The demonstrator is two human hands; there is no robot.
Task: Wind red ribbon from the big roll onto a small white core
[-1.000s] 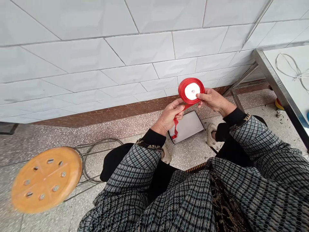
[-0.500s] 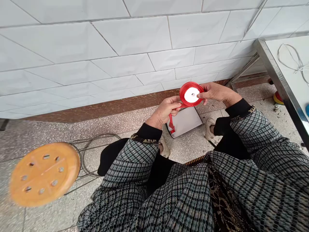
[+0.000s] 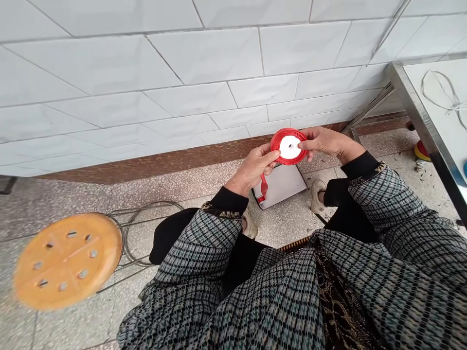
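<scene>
Between my two hands is a roll of red ribbon (image 3: pixel 282 135) with a round white core that has a small hole in its middle. My right hand (image 3: pixel 321 141) grips its right side, thumb lying on the white core. From the left, my left hand (image 3: pixel 257 166) is closed on the roll's lower left edge, its thumb on the rim. A loose red ribbon end (image 3: pixel 263 187) hangs below my left hand, over a flat white box or board (image 3: pixel 282 187) on the floor between my feet.
An orange round stool (image 3: pixel 69 260) with a wire frame stands on the left. At the right is a metal-edged table (image 3: pixel 412 102) with a thin looped cord (image 3: pixel 450 95) on it. A white tiled wall (image 3: pixel 204 56) rises in front. Beneath the table lies a red and yellow object (image 3: pixel 422 151).
My left hand has shifted right along the roll, its thumb now on the roll's face near the white core. My right hand keeps its hold. The view has tilted slightly.
</scene>
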